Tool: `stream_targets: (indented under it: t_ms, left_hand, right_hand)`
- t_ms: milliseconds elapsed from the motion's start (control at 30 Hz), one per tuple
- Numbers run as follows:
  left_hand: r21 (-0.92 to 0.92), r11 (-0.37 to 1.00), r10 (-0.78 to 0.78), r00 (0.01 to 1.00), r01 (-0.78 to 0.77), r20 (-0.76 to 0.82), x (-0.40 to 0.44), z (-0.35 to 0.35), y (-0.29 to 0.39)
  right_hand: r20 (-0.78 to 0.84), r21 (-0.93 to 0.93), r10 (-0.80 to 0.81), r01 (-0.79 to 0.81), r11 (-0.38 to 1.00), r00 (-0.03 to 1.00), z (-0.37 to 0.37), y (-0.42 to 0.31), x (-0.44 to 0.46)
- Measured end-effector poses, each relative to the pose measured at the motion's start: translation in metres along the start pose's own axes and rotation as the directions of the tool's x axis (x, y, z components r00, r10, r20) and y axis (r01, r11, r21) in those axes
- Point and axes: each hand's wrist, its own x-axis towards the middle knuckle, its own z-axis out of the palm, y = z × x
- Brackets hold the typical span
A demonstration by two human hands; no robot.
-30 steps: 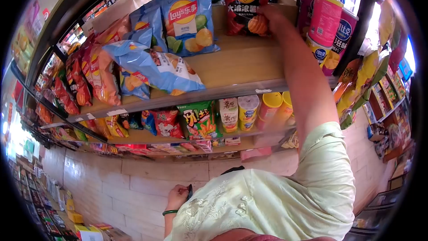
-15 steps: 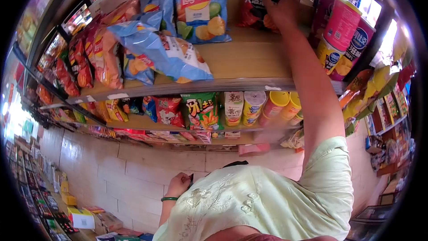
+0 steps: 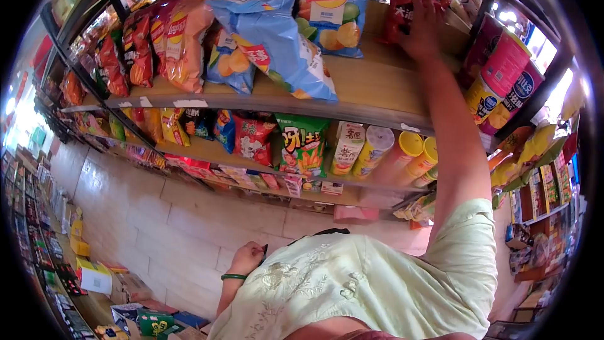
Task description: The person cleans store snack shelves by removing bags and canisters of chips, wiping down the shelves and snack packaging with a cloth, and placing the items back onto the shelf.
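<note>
We see the left hand (image 3: 248, 257) low, fingers curled on a small dark object (image 3: 265, 249). Right of the blue bag (image 3: 332, 9), on the upper shelf (image 3: 377, 74), stands a glossy red bag (image 3: 400, 7), white-lettered; the right hand (image 3: 425, 28) spreads over its front, but whether it grips we cannot tell.

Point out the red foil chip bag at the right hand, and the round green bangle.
Red foil chip bag (image 3: 401, 12), head view: front panel, left part.
Round green bangle (image 3: 234, 276), head view: its band.
</note>
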Motion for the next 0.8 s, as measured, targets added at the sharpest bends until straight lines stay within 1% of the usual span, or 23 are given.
stream_targets:
  t_ms: [33,100,133,167,200,267,333,367,400,467,533,600,667,733,767,800]
  left_hand:
    - [-0.003,1.0,-0.002,1.0,0.002,0.006,0.001,0.001,-0.008]
    - [-0.011,1.0,-0.007,1.0,0.007,0.012,-0.001,0.001,-0.014]
    - [-0.007,1.0,0.008,1.0,-0.008,0.019,-0.001,0.0,-0.013]
    - [-0.001,1.0,0.023,0.999,-0.023,0.028,-0.002,-0.003,-0.012]
    - [-0.003,1.0,0.02,0.999,-0.019,0.031,-0.002,-0.005,-0.008]
    - [0.038,0.999,-0.001,1.0,0.0,0.023,-0.002,-0.008,0.0]
    - [0.04,0.998,0.042,0.999,-0.043,0.028,0.002,-0.008,0.002]
    - [0.047,0.998,0.027,0.999,-0.029,0.041,0.002,-0.011,0.009]
    - [0.057,0.998,0.01,0.999,-0.013,0.052,0.002,-0.013,0.014]
    - [0.04,0.998,0.05,0.997,-0.052,0.051,0.008,-0.011,0.006]
    - [0.015,0.996,0.086,0.995,-0.087,0.046,0.012,-0.01,-0.003]
    - [0.018,0.997,0.069,0.995,-0.071,0.074,0.014,-0.01,-0.009]
    - [0.022,0.995,0.096,0.993,-0.098,0.062,0.011,-0.012,-0.01]
    - [0.021,0.992,0.122,0.992,-0.122,0.04,0.004,-0.016,-0.007]
    - [0.017,0.993,0.116,0.992,-0.117,0.04,0.0,-0.019,-0.003]
    - [0.013,0.994,0.11,0.993,-0.111,0.041,-0.002,-0.021,-0.001]
  right_hand:
    - [0.0,0.008,-0.008,0.008,1.0,1.0,-0.002,-0.006,0.002]
    - [-0.109,0.128,-0.108,0.122,0.984,0.988,-0.02,-0.021,0.006]
    - [-0.105,0.131,-0.112,0.126,0.983,0.988,-0.036,-0.034,0.006]
    - [0.147,0.397,-0.115,0.048,0.917,0.982,-0.059,-0.053,0.004]
    - [0.38,0.605,-0.177,-0.099,0.79,0.908,-0.082,-0.075,0.0]
    - [0.545,0.685,-0.218,-0.28,0.673,0.81,-0.131,-0.124,-0.025]
    - [0.385,0.648,-0.34,0.011,0.762,0.858,-0.127,-0.143,-0.045]
    - [0.384,0.637,-0.327,0.009,0.771,0.863,-0.125,-0.153,-0.052]
    - [0.372,0.644,-0.301,-0.011,0.765,0.878,-0.124,-0.162,-0.057]
    - [0.357,0.648,-0.266,-0.033,0.761,0.896,-0.116,-0.173,-0.067]
    - [0.397,0.719,-0.206,-0.163,0.676,0.894,-0.103,-0.179,-0.074]
    - [0.385,0.734,-0.195,-0.171,0.658,0.902,-0.095,-0.182,-0.079]
    - [0.373,0.751,-0.188,-0.177,0.636,0.908,-0.091,-0.182,-0.08]
    - [0.461,0.795,-0.095,-0.362,0.487,0.882,-0.087,-0.182,-0.078]
    - [0.456,0.797,-0.099,-0.356,0.487,0.885,-0.078,-0.178,-0.077]
    - [0.503,0.809,-0.024,-0.461,0.366,0.864,-0.072,-0.174,-0.074]
